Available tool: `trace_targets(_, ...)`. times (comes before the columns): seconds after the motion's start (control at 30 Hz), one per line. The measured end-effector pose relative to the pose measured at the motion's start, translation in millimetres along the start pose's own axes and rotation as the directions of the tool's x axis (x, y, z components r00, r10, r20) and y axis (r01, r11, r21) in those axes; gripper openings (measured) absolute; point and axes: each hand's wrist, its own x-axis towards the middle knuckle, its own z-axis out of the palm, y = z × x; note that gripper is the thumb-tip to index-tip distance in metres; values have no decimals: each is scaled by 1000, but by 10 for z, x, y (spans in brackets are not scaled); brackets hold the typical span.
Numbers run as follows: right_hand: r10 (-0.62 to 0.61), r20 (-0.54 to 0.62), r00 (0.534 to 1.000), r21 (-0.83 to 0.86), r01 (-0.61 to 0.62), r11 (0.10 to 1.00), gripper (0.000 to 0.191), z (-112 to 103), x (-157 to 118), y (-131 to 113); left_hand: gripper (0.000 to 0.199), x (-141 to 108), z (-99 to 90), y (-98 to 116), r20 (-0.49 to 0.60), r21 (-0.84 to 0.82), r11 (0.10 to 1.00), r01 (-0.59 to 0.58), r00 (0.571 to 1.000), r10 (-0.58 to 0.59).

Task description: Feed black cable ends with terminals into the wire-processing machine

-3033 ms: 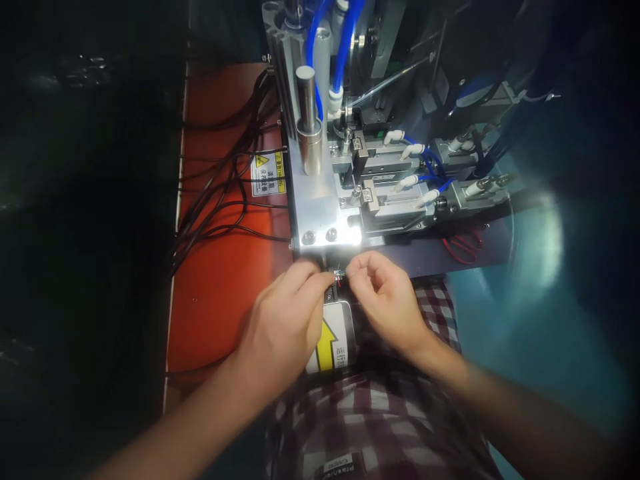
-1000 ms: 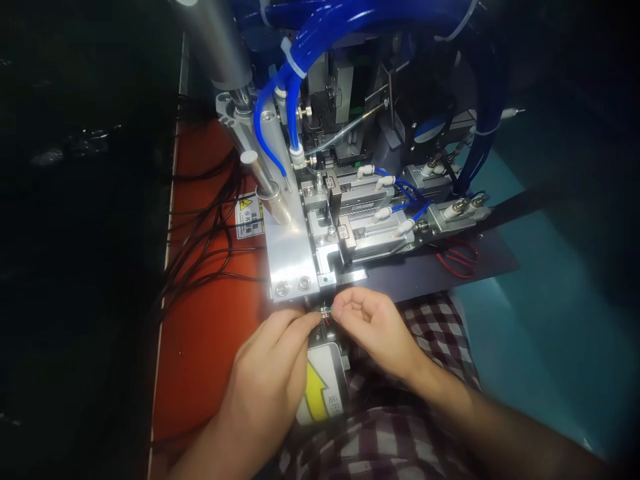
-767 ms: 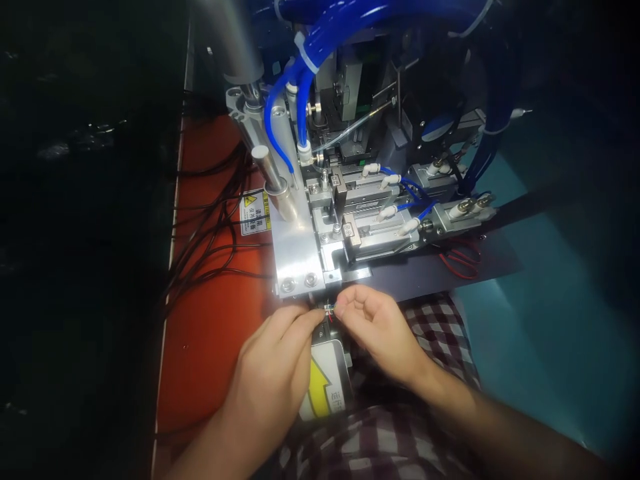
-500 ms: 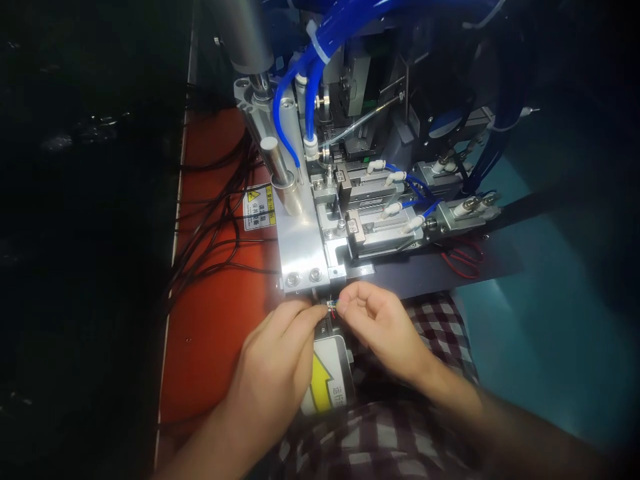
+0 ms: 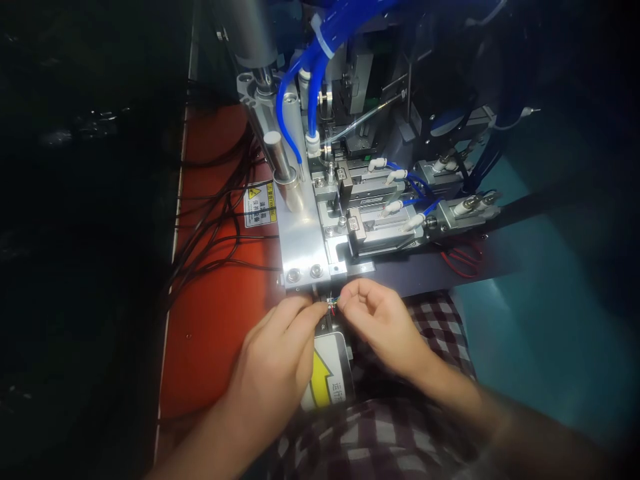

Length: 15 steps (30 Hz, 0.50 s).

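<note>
Between my two hands, just in front of the machine's metal plate (image 5: 305,250), are several thin coloured wires (image 5: 333,303) with a small light piece at their left end. My left hand (image 5: 280,343) is closed, thumb and forefinger pinched at that left end; its fingertips partly hide what they grip. My right hand (image 5: 383,320) pinches the wires from the right, with thumb and forefinger together and the other fingers curled. Below the wires a dark fixture (image 5: 324,327) shows, and nearer me lies a white label with a yellow arrow (image 5: 323,377).
Metal cylinders with white fittings (image 5: 383,230) and blue air tubes (image 5: 320,60) stand behind my hands. Black cables (image 5: 220,240) cross the orange surface (image 5: 215,333) at left. Red wires (image 5: 463,260) lie at right. Checked cloth (image 5: 380,433) covers my lap.
The view has shifted very slightly, so the machine's plate sits a little higher in it. Both hands keep almost the same pose at the wires.
</note>
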Motion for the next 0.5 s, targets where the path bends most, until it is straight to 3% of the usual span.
trace_targets(0.13, -102, -56, 993, -204, 89, 975, 10, 2, -2, -28, 28, 8, -20, 9, 7, 54, 998, -30, 1000, 30)
trace_targets(0.33, 140, 115, 984, 37, -145, 989, 17, -78, 32, -52, 27, 2, -29, 15, 19, 33, 999, -16, 1000, 15)
trace_targets(0.5, 13, -9, 1000, -17, -13, 1000, 16, -80, -5, -35, 26, -1, -21, 22, 10, 22, 1000, -13, 1000, 12)
